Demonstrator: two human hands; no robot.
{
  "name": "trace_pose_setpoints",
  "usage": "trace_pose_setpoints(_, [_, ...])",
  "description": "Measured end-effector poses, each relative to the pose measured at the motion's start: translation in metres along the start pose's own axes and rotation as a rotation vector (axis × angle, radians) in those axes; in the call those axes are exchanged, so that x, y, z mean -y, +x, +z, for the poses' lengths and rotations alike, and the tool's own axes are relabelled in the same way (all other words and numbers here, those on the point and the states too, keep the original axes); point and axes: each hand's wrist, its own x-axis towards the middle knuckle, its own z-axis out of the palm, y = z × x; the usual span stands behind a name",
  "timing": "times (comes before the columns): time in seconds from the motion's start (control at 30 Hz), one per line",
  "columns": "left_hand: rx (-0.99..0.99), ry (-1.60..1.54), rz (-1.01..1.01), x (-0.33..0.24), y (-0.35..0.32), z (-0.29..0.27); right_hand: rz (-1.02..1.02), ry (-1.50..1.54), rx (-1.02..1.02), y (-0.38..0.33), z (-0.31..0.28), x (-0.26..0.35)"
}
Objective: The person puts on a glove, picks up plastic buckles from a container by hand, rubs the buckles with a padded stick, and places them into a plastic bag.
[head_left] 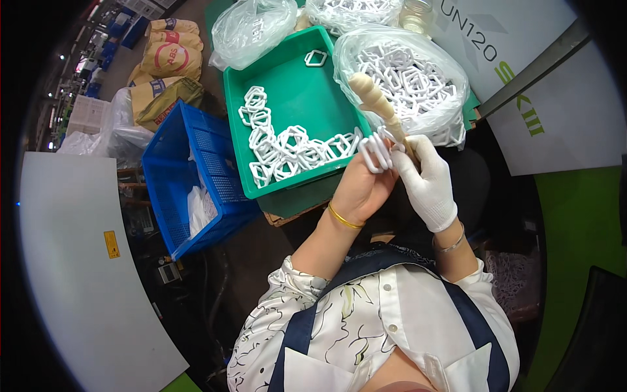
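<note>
My left hand (pixel 369 189) is bare, with a gold bangle at the wrist, and its fingers are closed round several white plastic links (pixel 375 154) bunched together. In a white glove, my right hand (pixel 428 186) grips a tool with a cream, lumpy wrapped handle (pixel 373 98); the handle points up and away, and the tool's working end is hidden between my hands. Just beyond my left hand stands a green tray (pixel 304 85). White six-sided link frames (pixel 290 153) lie in it along the left and near sides, with a single one at the far right corner.
Right of the tray sits a clear plastic bag (pixel 450 65) full of white links. More bags and a glass jar (pixel 416 16) stand behind. A blue crate (pixel 170 176) is at the left, near paper sacks (pixel 173 55). White machine panels (pixel 72 261) flank both sides.
</note>
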Motion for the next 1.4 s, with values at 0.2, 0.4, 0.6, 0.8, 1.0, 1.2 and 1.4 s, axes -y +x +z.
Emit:
trace_pose_setpoints(0.2, [-0.135,-0.065,0.053,-0.008,-0.002,-0.013,0.071,0.131,-0.038,0.01,0.005,0.004])
trace_pose_setpoints(0.4, [-0.095,-0.181,-0.005,-0.01,-0.004,-0.012,-0.138,-0.027,-0.026,0.009,0.015,-0.007])
trace_pose_setpoints(0.6, [-0.125,-0.089,0.084,-0.009,0.0,-0.007,0.032,0.004,-0.155,0.008,0.011,0.002])
trace_pose_setpoints(0.8, [-0.09,0.027,0.145,-0.002,-0.006,-0.006,-0.077,-0.056,-0.16,0.003,0.02,-0.008])
trace_pose_setpoints(1.0, [-0.066,-0.05,0.17,-0.021,-0.005,0.001,-0.053,-0.147,-0.092,0.002,-0.008,-0.009])
trace_pose_setpoints(1.2, [-0.043,-0.148,0.173,-0.032,-0.009,-0.001,0.068,-0.374,-0.047,-0.013,-0.033,-0.034])
trace_pose_setpoints(1.4, [-0.066,-0.162,0.151,-0.031,-0.004,0.001,-0.021,-0.303,-0.079,-0.011,-0.03,-0.016])
